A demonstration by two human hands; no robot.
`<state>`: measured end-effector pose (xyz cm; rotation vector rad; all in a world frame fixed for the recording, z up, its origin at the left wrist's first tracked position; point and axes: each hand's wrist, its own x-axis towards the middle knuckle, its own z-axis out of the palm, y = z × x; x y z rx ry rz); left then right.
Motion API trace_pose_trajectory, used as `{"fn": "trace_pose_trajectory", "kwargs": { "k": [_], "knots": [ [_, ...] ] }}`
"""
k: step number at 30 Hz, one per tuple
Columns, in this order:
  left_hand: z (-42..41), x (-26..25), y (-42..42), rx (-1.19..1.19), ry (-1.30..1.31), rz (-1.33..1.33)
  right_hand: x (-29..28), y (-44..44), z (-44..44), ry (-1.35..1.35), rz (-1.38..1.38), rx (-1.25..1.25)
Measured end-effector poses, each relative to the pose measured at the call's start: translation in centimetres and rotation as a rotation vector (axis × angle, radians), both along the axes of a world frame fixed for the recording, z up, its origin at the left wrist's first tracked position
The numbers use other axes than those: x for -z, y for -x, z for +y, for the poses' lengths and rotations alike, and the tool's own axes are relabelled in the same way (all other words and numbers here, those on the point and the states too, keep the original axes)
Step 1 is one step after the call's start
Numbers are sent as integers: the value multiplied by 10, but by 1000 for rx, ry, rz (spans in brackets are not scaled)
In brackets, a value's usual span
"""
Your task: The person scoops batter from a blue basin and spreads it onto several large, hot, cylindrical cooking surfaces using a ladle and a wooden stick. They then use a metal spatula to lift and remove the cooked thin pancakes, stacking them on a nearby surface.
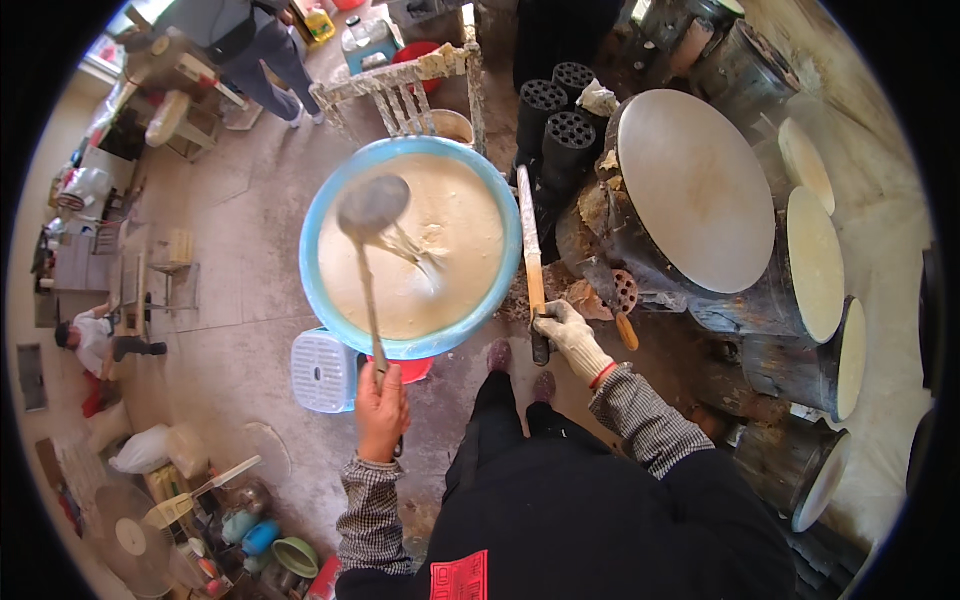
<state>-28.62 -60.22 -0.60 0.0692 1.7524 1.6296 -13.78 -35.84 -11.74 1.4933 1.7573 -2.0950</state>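
Note:
My bare left hand (381, 411) grips the long handle of a metal ladle (373, 205), whose bowl is over a big blue basin (309, 247) of pale batter (420, 300). Batter runs off the ladle, blurred by motion. My right hand (576, 337), in a pale knit glove, is closed around the handle of a long spreading spatula (530, 225) with a batter-coated blade and a wooden lower part. The blade points away from me, just right of the basin. Further right is a large round griddle (697, 191) with a bare, greyish top.
Perforated coal briquettes (544, 97) stand beyond the spatula. More round griddles, several with pale sheets (815, 264), curve along the right. A scraper with a wooden handle (627, 331) lies by the stove. A plastic stool (322, 371) adjoins the basin. Two people (259, 60) (94, 341) are farther off.

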Motion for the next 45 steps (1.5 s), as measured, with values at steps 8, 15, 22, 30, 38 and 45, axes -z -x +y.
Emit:
{"fn": "trace_pose_trajectory", "kwargs": {
  "k": [8, 15, 22, 30, 38, 45],
  "knots": [
    [-12, -3, 19, 4, 138, 293, -44, -19, 2, 201, 222, 100],
    [-38, 122, 40, 198, 693, 724, -57, -13, -1, -326, -204, -653],
    [-19, 149, 64, 367, 1004, 466, -50, 28, -20, -462, -467, -1066],
    [-26, 158, 90, 233, 769, 136, -64, 59, -15, -417, -368, -1001],
    [-31, 201, 105, 207, 701, -59, -58, 72, -21, -418, -371, -1020],
    [12, 164, 106, -52, 192, -758, -48, 59, -27, -553, -271, -991]
  ]
}}
